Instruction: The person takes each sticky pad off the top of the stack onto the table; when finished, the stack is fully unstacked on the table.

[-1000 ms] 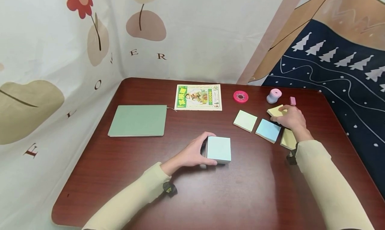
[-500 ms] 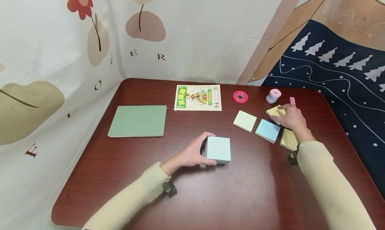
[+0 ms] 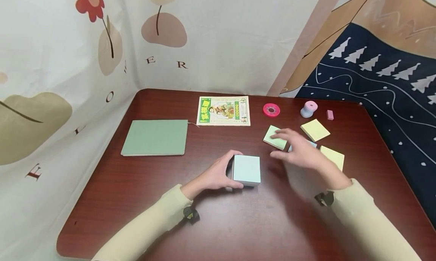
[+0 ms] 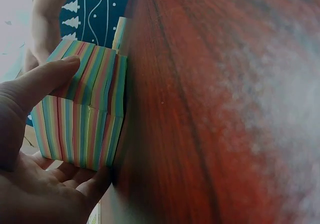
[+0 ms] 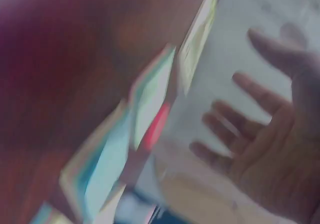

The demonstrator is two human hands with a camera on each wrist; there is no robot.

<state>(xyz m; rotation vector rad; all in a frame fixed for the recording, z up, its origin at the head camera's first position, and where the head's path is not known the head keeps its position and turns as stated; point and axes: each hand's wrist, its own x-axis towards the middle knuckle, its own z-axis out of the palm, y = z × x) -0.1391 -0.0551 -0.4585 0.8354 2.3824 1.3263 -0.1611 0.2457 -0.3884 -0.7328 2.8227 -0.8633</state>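
Observation:
My left hand (image 3: 218, 174) holds a stack of sticky note pads (image 3: 246, 168), thumb on the near side and fingers round the far side. Its top is pale blue, and in the left wrist view the sides of the stack (image 4: 75, 129) show many coloured stripes. The right hand (image 3: 303, 151) is in the air, fingers spread and holding nothing. It partly covers a pale green sticky note pad (image 3: 272, 141) and a blue sticky note pad (image 5: 107, 169). Beyond and beside that hand lie two yellow sticky note pads, one farther back (image 3: 315, 130), the other nearer (image 3: 333, 157).
A green notebook (image 3: 154, 138) lies on the left of the dark red table (image 3: 218, 223). Along the back are a printed booklet (image 3: 223, 110), a round pink-red item (image 3: 271, 110), a pink and blue spool-shaped item (image 3: 309, 109) and a small pink block (image 3: 330, 114).
My right hand has let go of the back yellow sticky note pad and moved left and nearer, over the blue and green pads. The left hand stays on the stack.

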